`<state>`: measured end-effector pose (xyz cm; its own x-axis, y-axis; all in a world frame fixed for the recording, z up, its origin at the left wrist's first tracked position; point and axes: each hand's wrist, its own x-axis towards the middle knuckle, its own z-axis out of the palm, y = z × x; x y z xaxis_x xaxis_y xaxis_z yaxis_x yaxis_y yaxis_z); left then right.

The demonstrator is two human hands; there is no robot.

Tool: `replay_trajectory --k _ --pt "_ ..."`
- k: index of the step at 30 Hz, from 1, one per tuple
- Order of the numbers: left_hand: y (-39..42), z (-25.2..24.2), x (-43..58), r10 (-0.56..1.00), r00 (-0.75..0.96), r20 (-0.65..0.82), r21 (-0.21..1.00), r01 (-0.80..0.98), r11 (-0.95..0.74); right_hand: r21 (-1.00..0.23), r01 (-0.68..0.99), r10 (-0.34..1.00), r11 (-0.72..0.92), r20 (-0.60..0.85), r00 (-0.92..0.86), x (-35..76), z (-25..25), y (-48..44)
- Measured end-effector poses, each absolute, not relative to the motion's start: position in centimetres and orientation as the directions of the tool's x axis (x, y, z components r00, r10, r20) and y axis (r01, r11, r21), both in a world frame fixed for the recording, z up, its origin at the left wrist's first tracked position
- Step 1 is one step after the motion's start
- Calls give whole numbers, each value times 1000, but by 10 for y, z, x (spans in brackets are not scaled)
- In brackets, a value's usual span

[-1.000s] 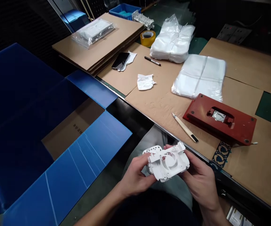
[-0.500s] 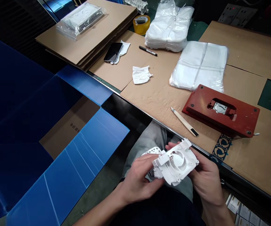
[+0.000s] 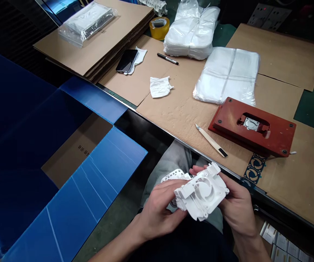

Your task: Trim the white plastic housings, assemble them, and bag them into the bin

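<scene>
The left hand (image 3: 159, 213) and right hand (image 3: 237, 209) held a white moulded plastic housing (image 3: 202, 196), both grips clamped on it. A wooden-handled craft knife (image 3: 211, 144) lay nearby on brown cardboard (image 3: 173, 120).

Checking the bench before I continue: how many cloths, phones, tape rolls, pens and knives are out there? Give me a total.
White cloths: 2
Smartphone: 1
Tape roll: 1
Marker pen: 1
Craft knife: 1
Total: 6
</scene>
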<state>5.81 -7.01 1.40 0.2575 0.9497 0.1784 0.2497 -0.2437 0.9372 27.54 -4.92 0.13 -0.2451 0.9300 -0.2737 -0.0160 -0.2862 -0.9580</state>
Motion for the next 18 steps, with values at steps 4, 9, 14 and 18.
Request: replay_trajectory --k 4,9,14,18 --pt "-71 11 57 950 246 193 931 260 -257 -953 -35 919 -300 -279 -278 271 7 -46" --pt "-64 5 56 944 194 266 922 234 -308 -988 18 972 -155 -156 -174 301 14 -35" --pt "-54 -3 59 959 155 236 946 190 -264 -853 491 892 -179 70 446 400 4 -16" --pt "-50 -2 66 975 136 174 970 148 -193 -744 631 870 -218 145 471 446 -3 2"
